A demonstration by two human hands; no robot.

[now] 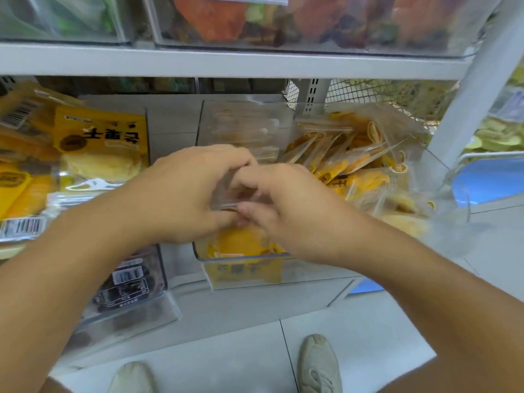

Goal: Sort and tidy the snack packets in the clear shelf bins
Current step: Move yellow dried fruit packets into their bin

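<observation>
Nearby, yellow packets (340, 163) beside hands (241, 202)

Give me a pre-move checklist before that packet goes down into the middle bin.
1. Both hands on the clear packet: ok; left hand and right hand pinch it together.
2. Packet above the middle bin: ok.
3. Room in that bin: ok; its back half looks unfilled, with a yellow packet at the front.
4. Packet type matches the bin: cannot tell; the hands hide its contents.
5. Right bin tidy: not ok; its packets lean in a loose heap.
</observation>
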